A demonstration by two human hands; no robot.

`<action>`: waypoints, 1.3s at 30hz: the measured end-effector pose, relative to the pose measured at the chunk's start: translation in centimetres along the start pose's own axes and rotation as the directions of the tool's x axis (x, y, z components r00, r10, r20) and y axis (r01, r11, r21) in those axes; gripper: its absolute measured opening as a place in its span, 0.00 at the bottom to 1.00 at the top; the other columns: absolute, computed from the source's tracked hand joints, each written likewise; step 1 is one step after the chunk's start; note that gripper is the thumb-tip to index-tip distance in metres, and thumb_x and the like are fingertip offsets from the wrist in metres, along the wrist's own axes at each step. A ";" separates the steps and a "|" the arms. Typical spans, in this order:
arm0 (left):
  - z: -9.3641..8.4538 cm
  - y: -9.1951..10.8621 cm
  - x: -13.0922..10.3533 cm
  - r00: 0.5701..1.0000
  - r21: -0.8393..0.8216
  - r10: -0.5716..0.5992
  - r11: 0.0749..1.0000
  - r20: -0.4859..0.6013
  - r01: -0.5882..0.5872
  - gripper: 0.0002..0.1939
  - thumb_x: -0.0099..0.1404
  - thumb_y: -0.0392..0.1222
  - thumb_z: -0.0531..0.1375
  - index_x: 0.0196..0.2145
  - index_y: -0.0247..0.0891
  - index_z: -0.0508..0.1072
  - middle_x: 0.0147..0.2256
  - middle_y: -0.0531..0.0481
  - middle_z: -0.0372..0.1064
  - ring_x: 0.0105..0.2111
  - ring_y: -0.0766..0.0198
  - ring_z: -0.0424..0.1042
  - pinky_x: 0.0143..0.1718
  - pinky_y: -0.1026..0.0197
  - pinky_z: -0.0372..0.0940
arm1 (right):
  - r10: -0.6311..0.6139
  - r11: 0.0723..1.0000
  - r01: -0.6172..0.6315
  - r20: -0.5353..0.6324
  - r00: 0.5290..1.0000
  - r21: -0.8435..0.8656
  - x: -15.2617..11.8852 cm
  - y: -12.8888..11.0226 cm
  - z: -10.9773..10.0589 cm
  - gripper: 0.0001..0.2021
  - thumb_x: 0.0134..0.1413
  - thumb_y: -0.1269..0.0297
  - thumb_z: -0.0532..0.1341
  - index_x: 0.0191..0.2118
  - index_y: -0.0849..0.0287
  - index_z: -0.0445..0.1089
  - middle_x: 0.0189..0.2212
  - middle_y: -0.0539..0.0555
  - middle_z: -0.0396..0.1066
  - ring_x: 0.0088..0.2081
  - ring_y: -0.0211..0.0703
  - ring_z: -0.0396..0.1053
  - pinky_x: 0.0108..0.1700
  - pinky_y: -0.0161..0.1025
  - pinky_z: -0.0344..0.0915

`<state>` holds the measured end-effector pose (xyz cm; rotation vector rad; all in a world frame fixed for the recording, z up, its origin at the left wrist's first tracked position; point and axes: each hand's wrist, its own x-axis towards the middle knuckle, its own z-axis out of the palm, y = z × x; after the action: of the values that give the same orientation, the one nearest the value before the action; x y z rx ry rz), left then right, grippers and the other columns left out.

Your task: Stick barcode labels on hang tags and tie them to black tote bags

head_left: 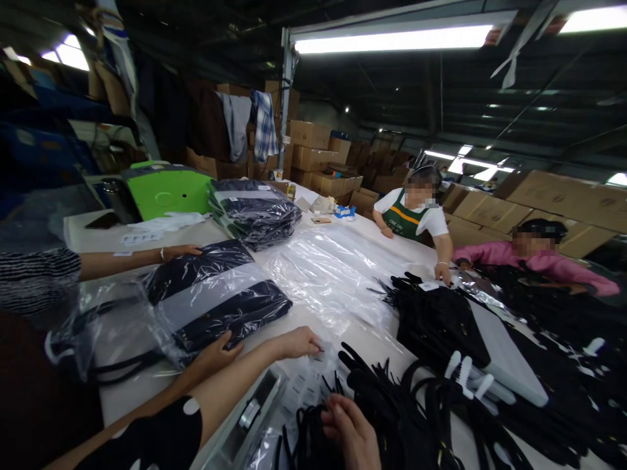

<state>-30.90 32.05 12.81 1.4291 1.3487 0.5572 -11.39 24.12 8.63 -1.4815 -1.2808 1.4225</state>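
Note:
My left hand [301,343] stretches out over the table from a black sleeve with white dots. Its fingers are pinched on a small pale tag [319,351], beside a scatter of small printed labels [301,390]. Close to me, my right hand [355,431] has curled fingers over black straps [313,434]; what they hold, if anything, is hidden. To its right lie black bags with long straps [441,320] and a grey band [509,356]. A metal-fitted tray [249,411] stands below my left forearm.
At left, a co-worker's hands [183,251] rest on a dark bag in clear plastic [215,294]. A stack of wrapped bags [255,205] stands behind. Clear plastic sheets [333,261] cover the middle. Two people [414,219] work across the table. Cartons [313,156] fill the background.

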 end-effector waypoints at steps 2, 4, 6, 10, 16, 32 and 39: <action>-0.4 -0.2 -1.1 1.000 -0.141 -0.010 0.990 -0.026 0.006 0.13 0.55 0.45 0.56 0.27 0.31 0.71 0.24 0.52 0.69 0.26 0.65 0.67 0.27 0.65 0.61 | 0.117 0.984 -0.118 0.021 0.993 0.131 1.9 -0.5 2.1 0.23 0.37 0.50 0.60 0.37 0.63 0.69 0.33 0.59 0.73 0.29 0.47 0.71 0.28 0.40 0.68; -1.0 -0.4 -2.3 0.998 -0.269 -0.023 0.963 -0.052 0.008 0.15 0.52 0.46 0.55 0.30 0.31 0.72 0.25 0.50 0.70 0.25 0.66 0.67 0.24 0.67 0.59 | 0.124 0.983 -0.124 0.003 0.992 0.135 3.1 -0.8 3.3 0.26 0.34 0.55 0.61 0.43 0.63 0.67 0.35 0.59 0.72 0.28 0.45 0.70 0.26 0.38 0.65; -1.4 -0.5 -3.1 0.996 -0.372 -0.041 0.928 -0.079 0.009 0.16 0.49 0.47 0.56 0.30 0.31 0.72 0.25 0.49 0.70 0.24 0.67 0.66 0.21 0.68 0.58 | 0.112 0.984 -0.115 0.027 0.993 0.138 3.8 -1.0 3.9 0.30 0.33 0.59 0.60 0.49 0.61 0.62 0.41 0.59 0.70 0.28 0.43 0.69 0.25 0.36 0.64; -1.7 -0.8 -3.2 0.985 -0.505 -0.089 0.863 -0.145 0.004 0.18 0.46 0.49 0.58 0.28 0.31 0.71 0.23 0.49 0.68 0.21 0.68 0.64 0.16 0.70 0.55 | 0.110 0.979 -0.137 0.176 0.978 0.149 4.5 -1.5 4.8 0.24 0.32 0.59 0.62 0.41 0.60 0.68 0.40 0.58 0.70 0.28 0.42 0.68 0.27 0.36 0.62; -0.9 -2.1 -2.6 0.961 -0.567 -0.180 0.823 -0.212 0.030 0.21 0.44 0.53 0.58 0.28 0.31 0.69 0.22 0.51 0.65 0.18 0.71 0.61 0.16 0.69 0.55 | 0.007 0.991 -0.042 0.264 0.964 0.125 4.8 -1.8 5.0 0.12 0.37 0.54 0.61 0.23 0.60 0.70 0.18 0.47 0.64 0.23 0.36 0.59 0.27 0.34 0.56; 3.0 -0.6 -4.3 0.896 0.740 0.440 0.586 0.051 -0.330 0.12 0.56 0.30 0.51 0.37 0.38 0.68 0.31 0.49 0.69 0.36 0.63 0.65 0.49 0.54 0.49 | -0.136 0.982 0.163 0.245 0.960 -0.094 4.5 -1.3 3.4 0.14 0.46 0.53 0.55 0.26 0.59 0.68 0.23 0.49 0.68 0.28 0.40 0.63 0.32 0.35 0.60; 2.7 -1.0 -3.6 0.914 0.851 0.375 0.417 0.159 -0.319 0.04 0.57 0.31 0.54 0.25 0.35 0.67 0.24 0.49 0.67 0.30 0.61 0.63 0.38 0.57 0.52 | -0.191 0.913 0.267 0.253 0.948 -0.309 4.4 0.2 2.4 0.10 0.47 0.58 0.54 0.27 0.57 0.68 0.25 0.51 0.68 0.28 0.41 0.65 0.33 0.36 0.60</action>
<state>-29.86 27.63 12.11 2.6116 1.4416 0.1169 -14.13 27.94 6.88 -1.3547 -1.8519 1.2776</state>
